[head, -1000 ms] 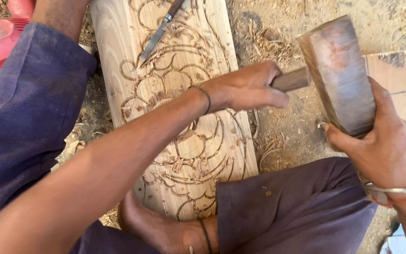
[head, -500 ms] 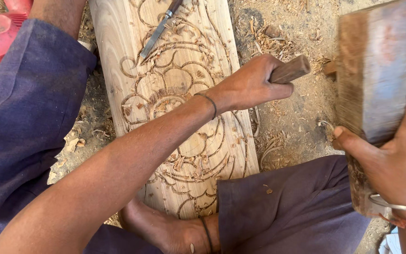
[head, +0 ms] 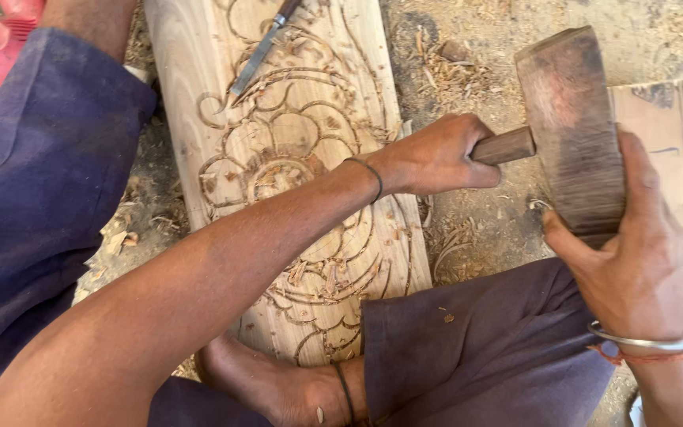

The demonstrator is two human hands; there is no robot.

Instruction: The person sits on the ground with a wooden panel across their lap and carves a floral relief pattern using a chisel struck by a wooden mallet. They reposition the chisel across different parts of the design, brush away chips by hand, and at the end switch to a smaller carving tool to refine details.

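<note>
head view: left hand fisted round chisel handle; right hand grips mallet.

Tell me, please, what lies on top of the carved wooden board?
On the carved board lie a spare chisel near its far end and loose wood chips. The left forearm crosses above it and covers part of the carving.

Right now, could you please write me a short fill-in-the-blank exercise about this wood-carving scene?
1. The left hand grips the wooden handle of a ____.
2. The right hand holds a dark block-shaped wooden ____.
3. The pale carved wooden plank shows a ____ pattern.
4. A spare metal chisel lies on the ____ of the plank.

Missing words: chisel; mallet; flower; top
</note>
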